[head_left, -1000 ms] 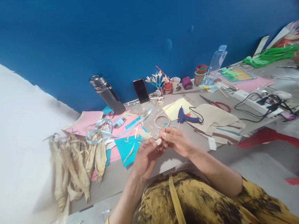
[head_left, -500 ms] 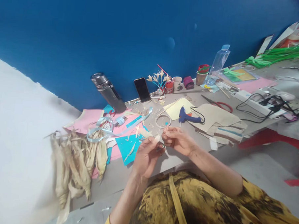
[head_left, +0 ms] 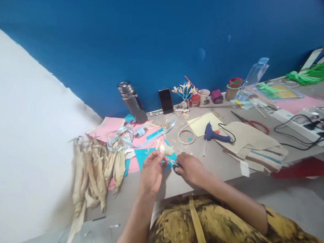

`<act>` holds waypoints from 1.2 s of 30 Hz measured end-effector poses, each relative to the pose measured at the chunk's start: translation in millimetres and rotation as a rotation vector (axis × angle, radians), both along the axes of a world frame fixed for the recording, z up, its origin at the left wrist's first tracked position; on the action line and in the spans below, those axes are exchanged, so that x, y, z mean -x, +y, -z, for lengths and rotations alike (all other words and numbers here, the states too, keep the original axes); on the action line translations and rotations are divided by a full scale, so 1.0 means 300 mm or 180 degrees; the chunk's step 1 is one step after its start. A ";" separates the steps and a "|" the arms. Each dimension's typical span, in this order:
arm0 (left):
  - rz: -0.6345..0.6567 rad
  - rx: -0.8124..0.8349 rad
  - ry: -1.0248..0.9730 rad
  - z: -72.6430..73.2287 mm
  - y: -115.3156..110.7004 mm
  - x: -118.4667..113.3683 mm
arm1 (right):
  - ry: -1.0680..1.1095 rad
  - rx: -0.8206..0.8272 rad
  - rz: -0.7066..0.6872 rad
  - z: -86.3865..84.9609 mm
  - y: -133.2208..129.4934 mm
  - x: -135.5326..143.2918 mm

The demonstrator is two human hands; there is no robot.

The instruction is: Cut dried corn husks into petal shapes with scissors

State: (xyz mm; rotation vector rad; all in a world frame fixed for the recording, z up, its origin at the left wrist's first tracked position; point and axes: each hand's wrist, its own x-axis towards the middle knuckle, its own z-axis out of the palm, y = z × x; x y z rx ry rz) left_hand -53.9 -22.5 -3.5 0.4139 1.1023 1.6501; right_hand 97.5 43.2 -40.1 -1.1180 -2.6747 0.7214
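Observation:
A small pale husk piece [head_left: 162, 149] stands up from the fingertips of my left hand [head_left: 152, 168], which is closed on it. My right hand [head_left: 190, 168] is wrapped round the dark handles of small scissors [head_left: 176, 167]; their blades point left, close to my left fingers. Beneath both hands lies a blue sheet [head_left: 143, 157] on pink paper, with husk scraps scattered over it. Beyond my right hand are a ring of tape [head_left: 186, 137] and a blue glue gun [head_left: 217, 134].
Dried husks [head_left: 91, 172] hang over the table's left edge. A flask [head_left: 132, 103], a phone [head_left: 165, 101] and husk flowers [head_left: 184, 91] stand along the wall. Red-handled scissors [head_left: 254, 124], folded cloth [head_left: 252, 139] and a power strip [head_left: 298, 124] lie on the right.
The small scissors have come into my right hand's grip, and that hand has turned palm down. My left hand still pinches the husk piece. The view has swung a little left.

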 end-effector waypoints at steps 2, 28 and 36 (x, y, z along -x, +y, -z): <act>-0.0102 0.0001 -0.0025 -0.003 -0.008 0.010 | -0.0169 0.0034 0.0104 -0.009 -0.001 0.006; -0.0118 -0.0306 0.0191 -0.039 0.016 -0.115 | 0.2863 0.3183 0.0225 -0.004 -0.048 -0.058; -0.0157 -0.0319 0.0127 -0.036 0.015 -0.140 | 0.2784 0.2980 0.0299 -0.006 -0.069 -0.052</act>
